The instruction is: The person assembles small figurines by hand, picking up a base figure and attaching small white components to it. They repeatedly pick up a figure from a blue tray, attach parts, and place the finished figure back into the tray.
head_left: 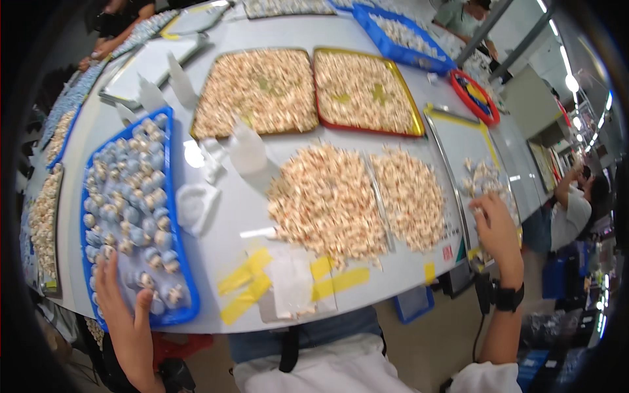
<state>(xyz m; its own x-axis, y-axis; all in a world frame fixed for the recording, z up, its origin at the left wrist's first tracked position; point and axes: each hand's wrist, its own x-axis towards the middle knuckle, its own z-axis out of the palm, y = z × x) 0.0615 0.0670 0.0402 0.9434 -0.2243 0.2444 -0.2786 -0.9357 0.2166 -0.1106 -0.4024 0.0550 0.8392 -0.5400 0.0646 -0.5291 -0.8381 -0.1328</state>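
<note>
My left hand (124, 318) reaches over the near left edge of a blue tray (189, 288). Its fingers are stretched and the thumb stands apart, with nothing visible in them. Many small rounded pale-blue and cream pieces (134, 190) fill the tray, thinning toward its near end. On the far right, my right hand (499, 229) hovers at a framed flat panel (458, 190), fingers bent but apart, beside a small heap of blue-white pieces (483, 177). Whether a tiny piece lies at its fingertips is too small to tell.
Two piles of small beige-pink pieces (327, 196) (409, 200) lie mid-table, a thin strip between them. Two trays (255, 92) (363, 92) of similar pieces stand behind. A white squeeze bottle (247, 150), yellow tape (246, 281) and a red round container (453, 82) are around. Other people sit farther off.
</note>
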